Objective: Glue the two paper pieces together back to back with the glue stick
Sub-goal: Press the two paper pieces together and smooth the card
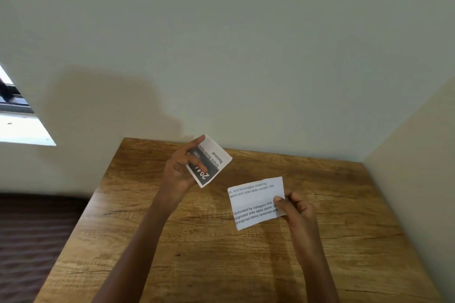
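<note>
Nearest the camera, the wood-grain brown surface (197, 261) carries nothing that shows here. Both forearms reach out above it.

The right hand (296, 206) has its grip closed on the right edge of a white rectangular paper piece printed with lines of black text (256, 202). The thumb is on top, and the print faces up, probably so the person can read it.

Further out and well apart, the left hand (178, 170) grips a smaller white paper piece with a dark grey banner (214, 162). Its fingers lie across the printed face and it is tilted, which looks like a check of which side is the back.

No glue stick is in view, so gluing has apparently not begun.

Behind stands a pale wall (246, 56), with a bright window ledge (22, 130) far left.
</note>
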